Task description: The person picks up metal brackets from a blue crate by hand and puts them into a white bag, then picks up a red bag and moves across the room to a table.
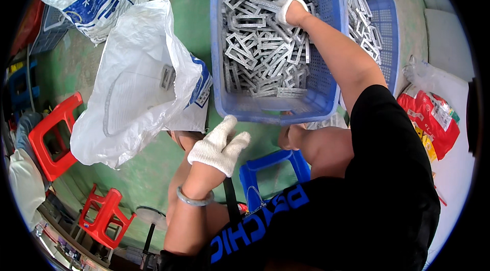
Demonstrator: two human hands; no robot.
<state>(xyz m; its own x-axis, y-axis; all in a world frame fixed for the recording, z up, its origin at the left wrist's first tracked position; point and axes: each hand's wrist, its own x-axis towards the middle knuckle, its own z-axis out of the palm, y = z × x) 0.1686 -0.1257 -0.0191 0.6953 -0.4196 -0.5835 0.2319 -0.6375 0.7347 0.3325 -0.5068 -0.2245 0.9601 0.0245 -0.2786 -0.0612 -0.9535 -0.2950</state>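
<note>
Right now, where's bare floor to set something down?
Free: green floor between the open white sack and lower red stool; also the upper strip between that sack and the left blue basket. Crowded: that basket, heaped with silver rectangular frames around the gloved right hand; a second basket sits beside it.

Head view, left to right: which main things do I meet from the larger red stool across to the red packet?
Larger red stool → open white sack → left gloved hand → right gloved hand, at the silvery frames in the left blue basket → right blue basket → red packet.
</note>
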